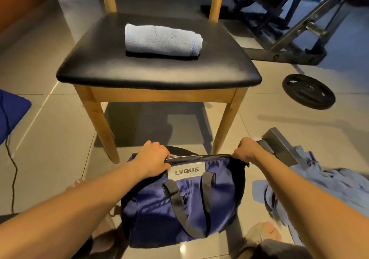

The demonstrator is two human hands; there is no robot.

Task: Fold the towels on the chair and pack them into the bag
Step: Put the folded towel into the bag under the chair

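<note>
One towel (162,40) is sitting folded on chair (99,69) at 12 o'clock, not packed yet | I'm gripping bag (223,189) rim at 6 o'clock with left hand (153,157) and right hand (246,149) | contents hidden

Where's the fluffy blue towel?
In the head view, the folded towel lies mid-seat on the black chair, toward its back, well beyond the blue bag on the floor.

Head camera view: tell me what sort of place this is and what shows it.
Probably a home gym or workout room. A black metal exercise-machine frame stands behind the black-seated wooden chair, a black round weight plate lies on the glossy grey tiled floor, and a navy satin duffel bag sits nearby.
</note>
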